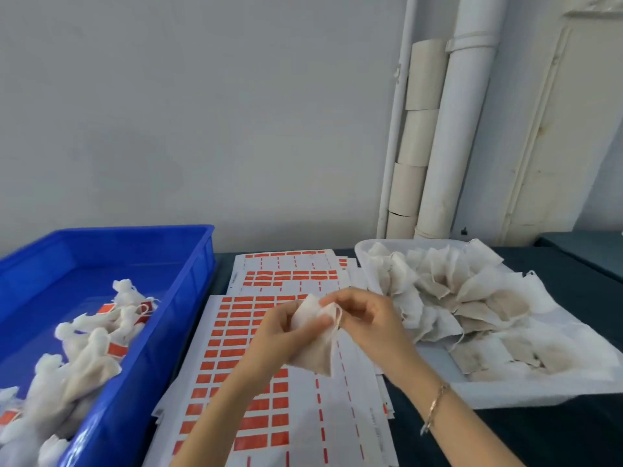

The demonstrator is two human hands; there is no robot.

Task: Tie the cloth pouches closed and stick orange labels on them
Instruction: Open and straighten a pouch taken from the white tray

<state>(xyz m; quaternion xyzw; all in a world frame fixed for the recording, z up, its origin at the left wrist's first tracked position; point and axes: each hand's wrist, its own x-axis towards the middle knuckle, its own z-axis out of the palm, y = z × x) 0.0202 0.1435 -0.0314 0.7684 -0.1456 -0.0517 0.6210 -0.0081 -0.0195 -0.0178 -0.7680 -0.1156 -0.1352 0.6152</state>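
Note:
I hold one white cloth pouch (315,345) above the sheets of orange labels (236,335). My left hand (283,328) grips the pouch's upper body, thumb across its front. My right hand (367,318) pinches the drawstring (338,316) at the pouch's mouth. The pouch hangs down between both hands, its mouth gathered. More label sheets (290,274) lie further back on the table.
A blue crate (188,264) at the left holds several tied pouches with orange labels (84,348). At the right, a white tray (505,396) is heaped with several untied pouches (455,294). Pipes and cardboard tubes stand against the wall behind.

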